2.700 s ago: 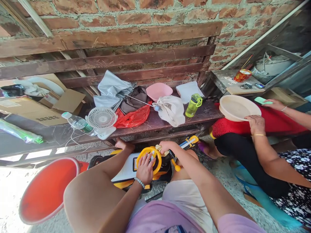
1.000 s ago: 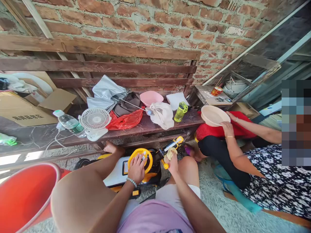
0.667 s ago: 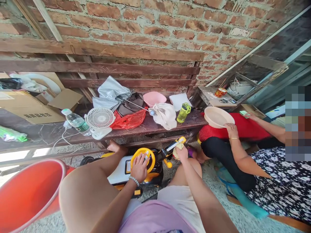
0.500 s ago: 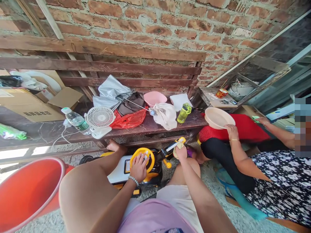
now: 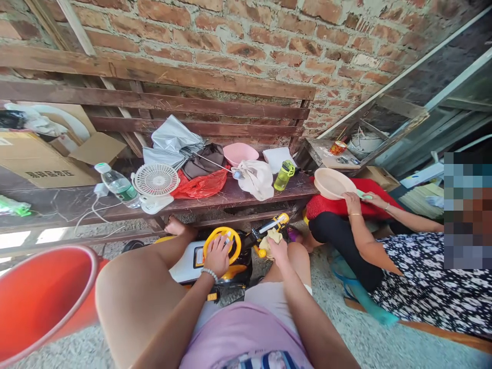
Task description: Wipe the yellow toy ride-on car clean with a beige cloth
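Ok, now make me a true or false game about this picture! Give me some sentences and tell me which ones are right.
1. The left hand is on the yellow steering wheel of the toy ride-on car. True.
2. The right hand is on that wheel too. False: it holds a crumpled pale yellow cloth.
3. The white desk fan stands on the ground. False: it is on the wooden bench.
4. The pink bowl is on the bench. True.
5. The person nearby holds a red bucket. False: their hand is on a beige plastic basin.
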Demonstrator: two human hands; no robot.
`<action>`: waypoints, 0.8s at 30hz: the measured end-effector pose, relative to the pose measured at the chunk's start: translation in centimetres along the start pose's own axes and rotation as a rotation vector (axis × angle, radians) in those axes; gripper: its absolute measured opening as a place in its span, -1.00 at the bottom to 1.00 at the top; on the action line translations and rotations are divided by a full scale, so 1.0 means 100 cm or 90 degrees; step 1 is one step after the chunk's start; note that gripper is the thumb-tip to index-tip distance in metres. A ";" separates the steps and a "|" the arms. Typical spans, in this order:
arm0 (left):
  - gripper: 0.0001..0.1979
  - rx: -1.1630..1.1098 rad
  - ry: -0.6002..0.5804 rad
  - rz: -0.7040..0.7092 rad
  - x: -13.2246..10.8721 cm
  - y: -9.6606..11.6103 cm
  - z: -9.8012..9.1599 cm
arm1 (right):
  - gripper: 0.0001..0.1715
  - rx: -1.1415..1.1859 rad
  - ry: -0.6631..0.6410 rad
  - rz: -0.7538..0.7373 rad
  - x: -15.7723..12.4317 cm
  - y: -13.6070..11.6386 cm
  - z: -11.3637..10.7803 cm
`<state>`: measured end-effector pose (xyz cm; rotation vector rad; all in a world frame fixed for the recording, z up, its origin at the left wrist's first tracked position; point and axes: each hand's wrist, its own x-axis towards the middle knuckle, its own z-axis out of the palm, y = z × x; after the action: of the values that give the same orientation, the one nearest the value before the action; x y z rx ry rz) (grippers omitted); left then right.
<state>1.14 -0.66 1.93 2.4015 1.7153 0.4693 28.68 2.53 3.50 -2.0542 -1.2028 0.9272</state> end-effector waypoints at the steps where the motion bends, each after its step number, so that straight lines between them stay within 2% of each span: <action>1: -0.43 -0.003 -0.003 0.001 0.000 0.000 0.000 | -0.43 0.026 0.029 0.012 0.001 -0.004 -0.008; 4: -0.43 -0.013 -0.014 -0.001 0.000 0.002 -0.001 | -0.39 0.095 0.110 0.035 0.007 -0.012 -0.034; 8: -0.43 -0.023 -0.020 -0.015 0.001 0.003 -0.001 | -0.34 0.101 0.138 0.027 0.003 -0.013 -0.054; 14: -0.43 -0.025 -0.025 -0.019 0.002 0.005 -0.001 | -0.34 0.187 0.114 -0.007 -0.019 -0.018 -0.047; 20: -0.43 -0.036 -0.012 -0.015 0.001 0.001 0.006 | -0.28 0.246 0.089 -0.058 -0.018 -0.048 -0.042; 24: -0.44 -0.043 -0.005 -0.034 0.001 0.003 0.007 | -0.28 0.336 0.078 -0.060 -0.024 -0.048 -0.038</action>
<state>1.69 -0.60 1.38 2.3022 1.7275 0.5004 28.50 1.96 10.00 -1.5939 -0.8662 0.9392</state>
